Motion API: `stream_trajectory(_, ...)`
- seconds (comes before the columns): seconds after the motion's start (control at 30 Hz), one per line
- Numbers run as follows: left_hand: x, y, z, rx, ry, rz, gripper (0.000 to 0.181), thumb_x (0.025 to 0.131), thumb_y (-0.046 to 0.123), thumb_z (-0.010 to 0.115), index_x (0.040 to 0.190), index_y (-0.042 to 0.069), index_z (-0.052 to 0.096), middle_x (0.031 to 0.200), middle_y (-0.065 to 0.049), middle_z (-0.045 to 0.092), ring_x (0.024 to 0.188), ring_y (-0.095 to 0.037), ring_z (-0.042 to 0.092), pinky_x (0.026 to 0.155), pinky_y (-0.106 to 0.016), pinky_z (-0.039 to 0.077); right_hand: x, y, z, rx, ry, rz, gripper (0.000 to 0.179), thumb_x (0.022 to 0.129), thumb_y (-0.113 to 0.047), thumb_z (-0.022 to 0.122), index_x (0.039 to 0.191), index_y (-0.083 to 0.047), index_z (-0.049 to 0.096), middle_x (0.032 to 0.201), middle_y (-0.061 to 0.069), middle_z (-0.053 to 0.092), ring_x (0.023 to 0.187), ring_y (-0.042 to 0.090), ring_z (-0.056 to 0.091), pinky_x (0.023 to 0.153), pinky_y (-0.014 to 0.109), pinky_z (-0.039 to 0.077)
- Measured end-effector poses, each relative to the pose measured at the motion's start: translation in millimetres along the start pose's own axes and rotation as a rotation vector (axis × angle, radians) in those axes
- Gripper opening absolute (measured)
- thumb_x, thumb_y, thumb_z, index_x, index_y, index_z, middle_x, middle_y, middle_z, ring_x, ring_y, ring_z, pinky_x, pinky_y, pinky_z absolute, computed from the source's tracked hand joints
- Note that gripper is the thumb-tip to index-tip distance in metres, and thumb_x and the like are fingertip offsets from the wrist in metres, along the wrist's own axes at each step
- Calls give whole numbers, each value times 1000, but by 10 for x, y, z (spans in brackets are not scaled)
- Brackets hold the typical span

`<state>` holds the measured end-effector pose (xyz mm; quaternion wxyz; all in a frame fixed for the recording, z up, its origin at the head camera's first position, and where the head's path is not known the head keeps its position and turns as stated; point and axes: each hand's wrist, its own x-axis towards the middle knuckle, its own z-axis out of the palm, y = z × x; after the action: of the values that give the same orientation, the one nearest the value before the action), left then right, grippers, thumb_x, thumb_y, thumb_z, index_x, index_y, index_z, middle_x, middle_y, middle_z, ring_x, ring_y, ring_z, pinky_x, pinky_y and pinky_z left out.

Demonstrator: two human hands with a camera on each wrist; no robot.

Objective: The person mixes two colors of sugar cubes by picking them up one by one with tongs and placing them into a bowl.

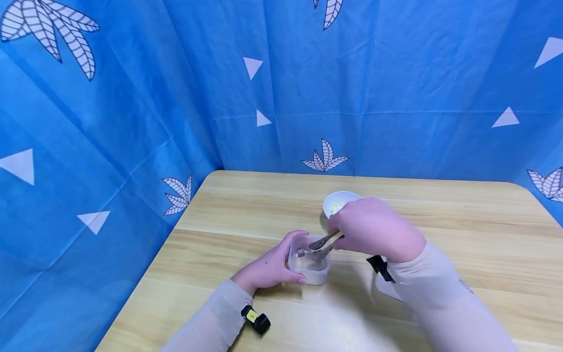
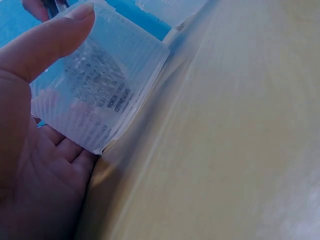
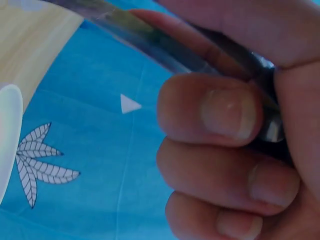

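My left hand [image 1: 271, 264] holds a clear plastic container [image 1: 314, 277] from its left side, the thumb along the near wall and the fingers round the far side. In the left wrist view the container [image 2: 130, 65] rests on the table, and metal shows blurred through its ribbed wall. Above its right rim, my right hand [image 1: 376, 227] grips metal tongs [image 1: 323, 242]. One arm of the tongs ends in a perforated head, and both ends reach down into the container. The right wrist view shows curled fingers round the handles of the tongs [image 3: 150, 40].
A white bowl [image 1: 337, 199] stands just beyond the container, partly hidden by the right hand, with small pale bits inside. A whitish translucent lid-like piece [image 1: 388, 289] lies under the right forearm. Blue patterned cloth [image 1: 308, 88] hangs behind the wooden table [image 1: 246, 205].
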<state>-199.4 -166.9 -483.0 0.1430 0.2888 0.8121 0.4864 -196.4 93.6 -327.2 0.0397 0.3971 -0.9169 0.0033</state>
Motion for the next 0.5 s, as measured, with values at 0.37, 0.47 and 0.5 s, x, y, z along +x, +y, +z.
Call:
stream_trajectory(0.37,6,-23,-10,8,-3,-19,103,78,27,89,156,27,22,151,10,43,139,-13,40,116,-49,28,-18,34,12,96,33,-85,15,82,-30,84,78,-34,70,65,-22,51,59,4,45,53,28,41)
stream_trajectory(0.47,3,-25,-6,15,4,-38,104,77,27,89,156,29,22,149,8,43,137,-15,42,114,-49,29,-44,93,58,154,60,-116,10,83,-30,83,85,-32,74,69,-25,53,61,2,47,56,27,43)
stream_trajectory(0.5,3,-23,-2,10,3,-38,104,77,26,89,156,30,22,148,7,44,136,-15,43,114,-49,30,-53,111,76,164,64,-124,8,84,-31,82,88,-32,74,69,-25,53,62,1,47,57,27,43)
